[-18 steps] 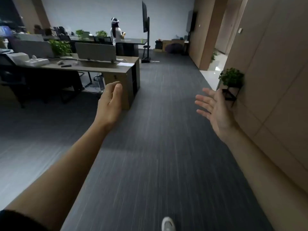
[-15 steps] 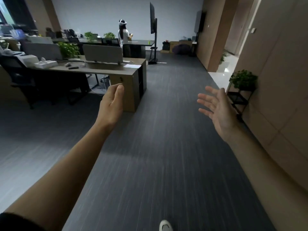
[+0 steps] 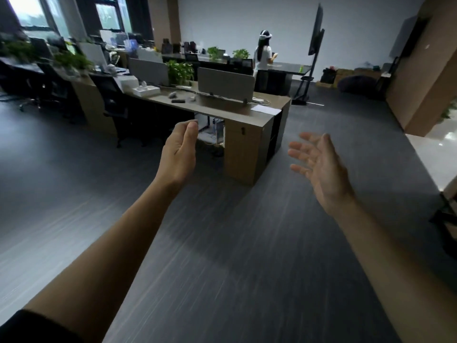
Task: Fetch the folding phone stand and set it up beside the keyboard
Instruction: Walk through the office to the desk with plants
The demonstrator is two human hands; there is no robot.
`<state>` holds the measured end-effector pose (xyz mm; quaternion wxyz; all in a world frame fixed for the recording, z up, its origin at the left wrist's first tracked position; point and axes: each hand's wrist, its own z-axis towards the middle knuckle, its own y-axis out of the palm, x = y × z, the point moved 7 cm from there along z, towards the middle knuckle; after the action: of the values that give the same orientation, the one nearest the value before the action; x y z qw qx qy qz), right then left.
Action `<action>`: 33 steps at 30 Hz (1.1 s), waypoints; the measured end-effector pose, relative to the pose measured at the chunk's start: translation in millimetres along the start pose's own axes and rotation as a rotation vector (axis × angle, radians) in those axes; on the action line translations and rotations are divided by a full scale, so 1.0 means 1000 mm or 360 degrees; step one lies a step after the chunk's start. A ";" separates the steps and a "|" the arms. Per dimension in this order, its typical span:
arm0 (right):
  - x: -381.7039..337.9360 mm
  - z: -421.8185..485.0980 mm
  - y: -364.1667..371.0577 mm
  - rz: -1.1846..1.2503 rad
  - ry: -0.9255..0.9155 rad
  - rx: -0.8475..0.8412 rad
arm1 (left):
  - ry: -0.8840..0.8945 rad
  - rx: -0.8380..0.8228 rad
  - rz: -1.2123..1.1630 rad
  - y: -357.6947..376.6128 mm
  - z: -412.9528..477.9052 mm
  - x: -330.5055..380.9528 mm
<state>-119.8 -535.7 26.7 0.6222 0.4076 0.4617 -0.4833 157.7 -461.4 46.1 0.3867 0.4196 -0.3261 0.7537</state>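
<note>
Grey carpet [image 3: 222,243] underfoot, streaked by motion blur. Against the frame half a second back: view swung left, desk [image 3: 222,108] nearer and more central, windows [image 3: 32,13] now in shot, plant rack at right nearly gone past the edge. Left hand [image 3: 179,152]: empty, fingers loosely curled, thumb up, posture unchanged. Right hand [image 3: 321,164]: empty, palm open, fingers spread, as before. White tray [image 3: 146,90] on desk: small pale items inside, not identifiable. Desk top also: grey divider [image 3: 225,84], dark bar-shaped item [image 3: 178,101], paper [image 3: 265,109]. Phone stand: not identifiable anywhere; keyboard likewise. Distant person [image 3: 263,60] beside screen on stand [image 3: 315,33]. Left-side desks blurred.
</note>
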 end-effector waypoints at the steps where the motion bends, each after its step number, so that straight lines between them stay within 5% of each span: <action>1: 0.010 0.025 0.016 0.0000 -0.0001 -0.0051 | 0.0005 0.0024 0.0031 -0.007 0.020 -0.013; 33: 0.249 0.773 0.792 0.0373 0.0166 -0.1194 | -0.0250 0.1146 0.0424 -0.469 0.671 -0.440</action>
<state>820.3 -1169.7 20.6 0.7546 0.2259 0.5876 -0.1851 967.8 -915.7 27.0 0.0873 0.5389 -0.1209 0.8290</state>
